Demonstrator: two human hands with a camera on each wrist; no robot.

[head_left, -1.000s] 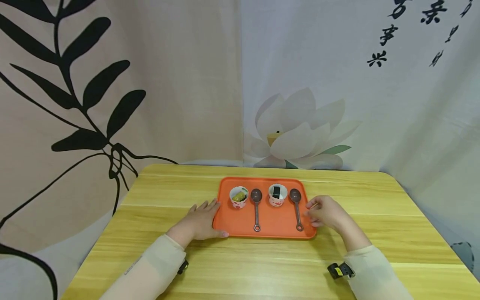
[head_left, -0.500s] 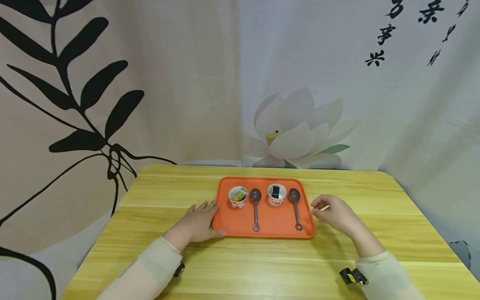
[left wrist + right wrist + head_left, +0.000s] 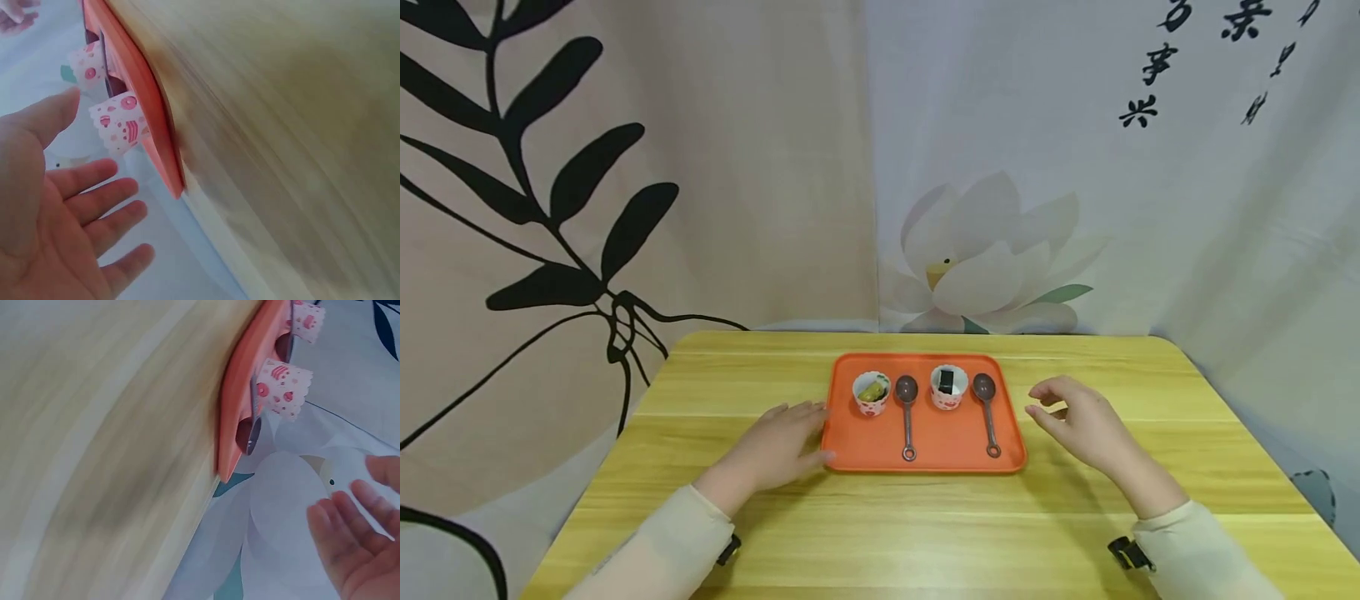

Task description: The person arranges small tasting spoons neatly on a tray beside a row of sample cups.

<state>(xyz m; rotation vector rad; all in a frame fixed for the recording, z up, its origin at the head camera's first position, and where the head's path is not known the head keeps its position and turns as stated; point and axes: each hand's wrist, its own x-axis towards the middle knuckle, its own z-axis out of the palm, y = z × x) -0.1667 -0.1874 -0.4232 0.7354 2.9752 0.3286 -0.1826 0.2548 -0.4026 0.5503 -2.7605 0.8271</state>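
An orange tray (image 3: pixel 859 446) lies on the table with two paper cups and two spoons on it. The left cup (image 3: pixel 871 407) holds something yellow-green; in the right cup (image 3: pixel 946 400) sits a black-and-white piece. A dark brown spoon (image 3: pixel 907 417) lies between the cups, and a second spoon (image 3: pixel 988 417) lies near the tray's right end. My left hand (image 3: pixel 778 446), fingers extended, is at the tray's left edge; whether it touches cannot be told. Right of the tray, my right hand (image 3: pixel 1086 425) is held apart, fingers loosely bent around nothing.
The wooden table (image 3: pixel 925 533) reaches back to a curtain (image 3: pixel 775 167) printed with a dark plant and a pale lotus. A black wrist device (image 3: pixel 1129 553) shows at the right sleeve.
My right hand has moved away from the tray's right edge, to the right. My left hand has eased slightly left at the tray's edge. Cups and spoons keep their places on the tray.
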